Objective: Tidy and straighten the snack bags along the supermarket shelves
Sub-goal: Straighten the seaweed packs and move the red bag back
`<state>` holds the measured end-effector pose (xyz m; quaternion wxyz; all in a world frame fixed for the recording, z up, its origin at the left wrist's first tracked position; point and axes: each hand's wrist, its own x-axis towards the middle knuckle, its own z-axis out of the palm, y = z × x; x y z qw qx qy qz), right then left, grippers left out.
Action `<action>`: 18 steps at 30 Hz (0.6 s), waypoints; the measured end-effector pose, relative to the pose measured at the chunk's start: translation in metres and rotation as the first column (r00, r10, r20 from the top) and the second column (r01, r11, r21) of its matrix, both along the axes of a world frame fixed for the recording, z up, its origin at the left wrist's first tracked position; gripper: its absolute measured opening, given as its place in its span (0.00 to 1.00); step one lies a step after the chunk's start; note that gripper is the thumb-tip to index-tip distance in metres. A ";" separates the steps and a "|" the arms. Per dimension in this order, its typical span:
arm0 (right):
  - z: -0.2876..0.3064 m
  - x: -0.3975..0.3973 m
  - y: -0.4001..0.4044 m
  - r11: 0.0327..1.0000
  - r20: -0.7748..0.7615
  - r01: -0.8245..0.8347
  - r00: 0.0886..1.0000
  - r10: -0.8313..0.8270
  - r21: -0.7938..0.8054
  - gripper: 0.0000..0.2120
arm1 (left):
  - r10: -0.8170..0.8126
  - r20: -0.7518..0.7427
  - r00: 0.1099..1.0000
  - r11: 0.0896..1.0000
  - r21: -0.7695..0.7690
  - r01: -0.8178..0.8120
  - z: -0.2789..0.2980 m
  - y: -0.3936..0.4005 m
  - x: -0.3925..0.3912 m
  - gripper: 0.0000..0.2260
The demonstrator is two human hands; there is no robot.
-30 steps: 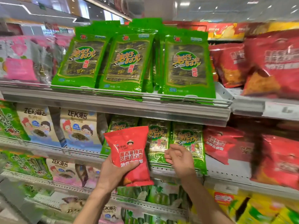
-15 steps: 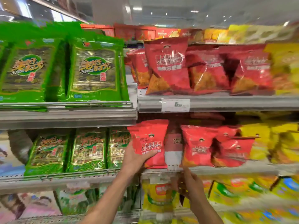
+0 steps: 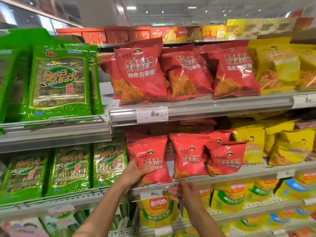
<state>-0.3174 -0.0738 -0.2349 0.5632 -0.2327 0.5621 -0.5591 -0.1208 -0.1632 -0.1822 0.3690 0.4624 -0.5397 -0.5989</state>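
Note:
My left hand (image 3: 135,174) grips a red snack bag (image 3: 150,159) by its lower left side and holds it upright at the left end of the red row on the middle shelf (image 3: 222,176). Two more red bags (image 3: 189,156) stand to its right, the far one (image 3: 225,158) leaning. My right hand (image 3: 183,192) hovers just below the shelf's front rail, fingers loosely bent, holding nothing. Larger red bags (image 3: 142,71) fill the shelf above.
Green seaweed packs (image 3: 59,82) fill the shelves on the left. Yellow bags (image 3: 289,147) stand to the right of the red ones. Yellow-green bags (image 3: 157,212) sit on the shelf below. A price tag (image 3: 152,114) hangs on the upper rail.
The view swung right from the green seaweed section to the red bags. My left hand carried the red bag over to the red row, and my right hand dropped below the shelf rail.

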 end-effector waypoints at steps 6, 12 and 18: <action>-0.001 0.001 -0.002 1.000 -0.008 0.018 1.000 -0.019 -0.009 0.16 | -0.086 -0.004 0.996 0.994 0.072 0.086 0.003 -0.006 0.002 0.36; 0.002 0.008 0.002 0.999 0.008 0.038 0.999 -0.038 -0.010 0.17 | -0.067 0.064 0.996 0.993 0.098 0.061 0.003 -0.007 0.002 0.32; 0.010 0.011 0.012 0.997 -0.027 0.065 0.997 -0.066 -0.028 0.17 | 0.133 0.312 0.941 0.974 -0.218 -0.065 -0.008 0.015 -0.002 0.24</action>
